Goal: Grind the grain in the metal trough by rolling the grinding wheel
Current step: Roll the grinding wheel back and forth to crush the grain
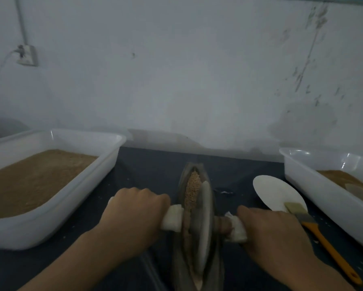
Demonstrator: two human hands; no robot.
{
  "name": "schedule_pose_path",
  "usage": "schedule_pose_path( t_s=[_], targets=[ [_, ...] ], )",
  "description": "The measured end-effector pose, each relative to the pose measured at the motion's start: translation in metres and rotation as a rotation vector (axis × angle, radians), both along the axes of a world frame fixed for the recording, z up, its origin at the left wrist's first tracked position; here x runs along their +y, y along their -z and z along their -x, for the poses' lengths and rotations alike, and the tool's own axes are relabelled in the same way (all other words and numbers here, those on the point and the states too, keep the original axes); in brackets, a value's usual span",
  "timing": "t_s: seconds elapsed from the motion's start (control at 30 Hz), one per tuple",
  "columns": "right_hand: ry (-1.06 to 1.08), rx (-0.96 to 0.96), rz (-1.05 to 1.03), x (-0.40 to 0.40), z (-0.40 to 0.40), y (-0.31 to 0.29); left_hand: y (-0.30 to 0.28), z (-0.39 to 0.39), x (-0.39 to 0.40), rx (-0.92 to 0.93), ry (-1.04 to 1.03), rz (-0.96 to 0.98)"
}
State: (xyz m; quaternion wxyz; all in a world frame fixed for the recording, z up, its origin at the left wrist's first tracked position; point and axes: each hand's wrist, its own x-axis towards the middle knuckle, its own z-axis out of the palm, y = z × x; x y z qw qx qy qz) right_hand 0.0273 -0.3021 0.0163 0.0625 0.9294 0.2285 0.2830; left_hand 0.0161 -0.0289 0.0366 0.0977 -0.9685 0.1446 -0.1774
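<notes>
White cloth wraps both ends of the axle, and each hand is curled round one wrapped end: the left hand [138, 208] grips the left wrap from above, knuckles up, and the right hand [271, 229] grips the right wrap the same way. Between them stands the grinding wheel [203, 227], a pale disc on edge, its axle lying crosswise, left to right, with the wheel's rim sitting down in the metal trough [197, 259]. This boat-shaped trough lies on the dark surface [151, 164] with its long axis running away from the person toward the wall, one pointed end near the bottom edge of the view, the other pointing at the wall. Brown grain [192, 190] fills the far part of the trough, just beyond the wheel.

Right of the trough lies a white paper plate [269, 192], and a brush [323, 238] with an orange handle rests with its bristles on the plate's near edge, handle pointing toward the person. Two white plastic trays flank everything: the left tray [105, 171] and the right tray [302, 175] each hold brown grain or meal.
</notes>
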Motion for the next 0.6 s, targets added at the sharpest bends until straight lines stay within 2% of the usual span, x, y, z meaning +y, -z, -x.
schedule_pose_path(
  t_s=[0.2,0.4,0.5,0.6],
  targets=[
    [0.085,0.005,0.076,0.009,-0.042,0.002,0.009,-0.034,0.003,-0.003,-0.032,0.033],
    [0.207,-0.018,0.052,0.022,-0.099,0.0,0.008,-0.087,-0.004,-0.071,-0.091,0.07],
    [0.202,0.028,0.051,0.021,-0.09,-0.001,0.004,-0.078,-0.007,-0.056,-0.08,0.057],
    [0.105,0.005,0.034,0.017,-0.054,-0.004,0.004,-0.048,-0.005,-0.022,-0.05,0.048]
  ],
)
